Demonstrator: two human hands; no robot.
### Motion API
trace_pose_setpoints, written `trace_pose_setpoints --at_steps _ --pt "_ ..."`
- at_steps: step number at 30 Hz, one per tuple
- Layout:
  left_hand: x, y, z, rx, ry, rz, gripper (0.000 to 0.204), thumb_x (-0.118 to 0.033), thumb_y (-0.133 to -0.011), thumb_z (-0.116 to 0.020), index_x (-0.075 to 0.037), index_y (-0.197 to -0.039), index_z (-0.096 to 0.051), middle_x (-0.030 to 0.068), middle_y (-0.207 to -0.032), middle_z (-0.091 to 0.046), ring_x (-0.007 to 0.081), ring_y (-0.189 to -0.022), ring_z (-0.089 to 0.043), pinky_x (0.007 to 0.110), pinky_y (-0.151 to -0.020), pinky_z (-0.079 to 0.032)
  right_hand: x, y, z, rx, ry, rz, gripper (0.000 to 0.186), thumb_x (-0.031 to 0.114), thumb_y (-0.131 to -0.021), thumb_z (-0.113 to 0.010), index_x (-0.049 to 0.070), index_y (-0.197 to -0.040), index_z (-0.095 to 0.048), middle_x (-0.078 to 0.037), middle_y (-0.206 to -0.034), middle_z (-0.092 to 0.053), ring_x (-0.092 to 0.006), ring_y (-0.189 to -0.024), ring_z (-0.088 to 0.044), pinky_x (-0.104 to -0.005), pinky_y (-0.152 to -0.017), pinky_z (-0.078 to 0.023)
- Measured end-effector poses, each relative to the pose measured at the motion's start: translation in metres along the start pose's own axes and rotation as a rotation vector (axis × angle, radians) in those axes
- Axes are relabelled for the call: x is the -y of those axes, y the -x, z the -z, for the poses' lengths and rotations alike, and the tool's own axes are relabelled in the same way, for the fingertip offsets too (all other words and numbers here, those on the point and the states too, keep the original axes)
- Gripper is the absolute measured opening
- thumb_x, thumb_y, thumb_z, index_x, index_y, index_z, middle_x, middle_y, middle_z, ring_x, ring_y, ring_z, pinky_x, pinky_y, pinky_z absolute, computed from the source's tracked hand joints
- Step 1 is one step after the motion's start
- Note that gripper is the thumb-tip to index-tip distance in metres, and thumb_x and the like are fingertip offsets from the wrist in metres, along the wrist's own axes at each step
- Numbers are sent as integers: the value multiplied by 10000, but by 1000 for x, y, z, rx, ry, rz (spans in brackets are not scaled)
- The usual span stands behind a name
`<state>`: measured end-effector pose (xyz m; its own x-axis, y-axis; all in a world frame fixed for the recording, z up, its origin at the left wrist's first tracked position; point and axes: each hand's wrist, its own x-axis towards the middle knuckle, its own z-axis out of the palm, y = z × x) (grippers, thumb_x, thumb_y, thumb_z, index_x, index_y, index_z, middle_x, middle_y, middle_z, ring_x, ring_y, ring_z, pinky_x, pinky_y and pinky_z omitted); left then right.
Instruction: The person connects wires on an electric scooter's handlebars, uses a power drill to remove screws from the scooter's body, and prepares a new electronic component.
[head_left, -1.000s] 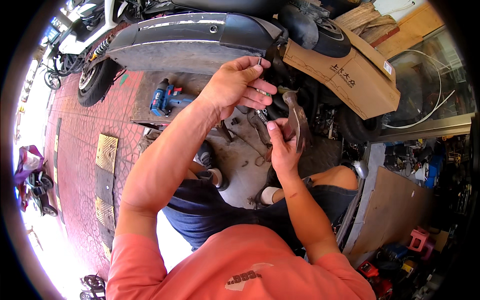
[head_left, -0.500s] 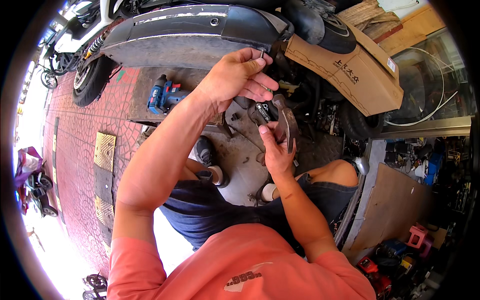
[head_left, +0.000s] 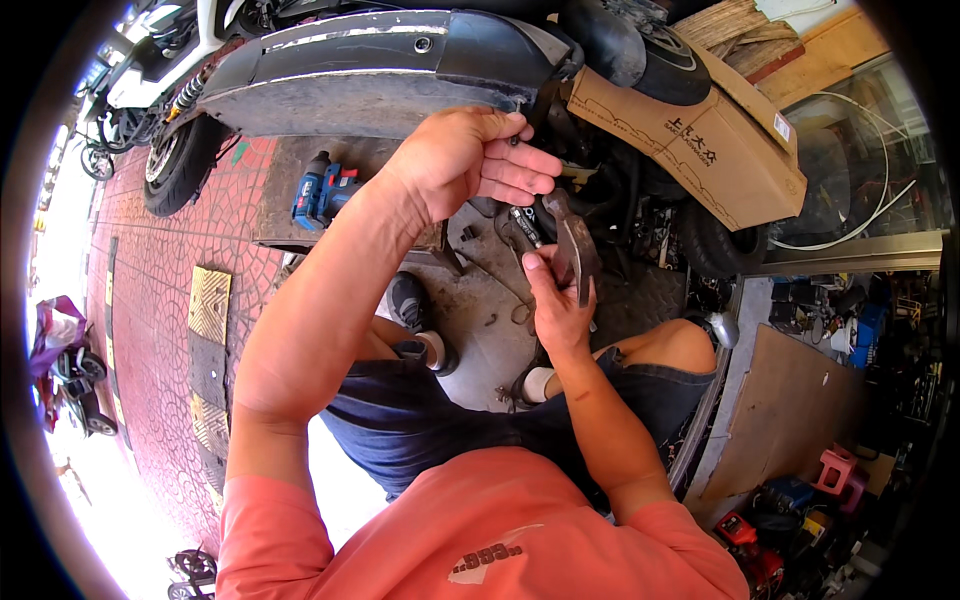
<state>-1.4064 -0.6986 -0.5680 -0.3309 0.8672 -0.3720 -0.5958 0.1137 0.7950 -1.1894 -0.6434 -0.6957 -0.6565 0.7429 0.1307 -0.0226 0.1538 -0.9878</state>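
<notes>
My left hand (head_left: 465,160) reaches up to the edge of a tipped-over scooter (head_left: 340,105), palm turned partly up. Its thumb and forefinger pinch a small metal bolt-like piece (head_left: 519,106), while the other fingers stretch out to the right. Too little of the piece shows to tell its exact kind. Lower and to the right, my right hand (head_left: 562,315) is closed around a hammer (head_left: 573,245), whose worn metal head points upward. Behind the hammer, a dark tool with a shiny shaft (head_left: 526,222) lies low down near the scooter's parts.
A blue cordless driver (head_left: 322,190) stands on a low wooden bench (head_left: 280,205) to the left. A cardboard box (head_left: 700,150) leans against the scooter's wheel at the upper right. Shelves crowded with parts (head_left: 850,320) line the right side. Red patterned paving (head_left: 150,300) stretches out left.
The outer fingers of my left hand have straightened and opened out, and its pinch has shifted slightly left. My right hand and the hammer have moved very little.
</notes>
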Motion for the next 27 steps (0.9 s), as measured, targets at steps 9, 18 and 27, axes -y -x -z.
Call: trace_pose_setpoints --at_steps 9,18,27 --pt "-4 -6 1 -25 77 63 214 -243 -1089 -529 -39 -1093 -595 238 -1048 -767 299 -866 -774 441 -827 -633 72 -7 20 123 -28 29 193 171 -958 -739 23 -993 -621 19 -707 -554 -52 -643 -485 -251 -595 -403" --pt "-3 -4 2 -48 73 16 189 -227 -1076 -559 -41 -1085 -594 207 -989 -773 285 -827 -769 440 -813 -628 80 -7 28 188 33 23 227 190 -957 -747 29 -923 -592 25 -670 -532 -46 -627 -471 -261 -567 -393" --pt "-5 0 1 -27 60 6 205 -222 -1097 -494 -41 -1103 -589 230 -1072 -766 291 -920 -772 420 -857 -614 94 -4 28 262 55 62 215 185 -973 -711 3 -988 -597 -45 -805 -667 -62 -728 -580 -268 -652 -476"
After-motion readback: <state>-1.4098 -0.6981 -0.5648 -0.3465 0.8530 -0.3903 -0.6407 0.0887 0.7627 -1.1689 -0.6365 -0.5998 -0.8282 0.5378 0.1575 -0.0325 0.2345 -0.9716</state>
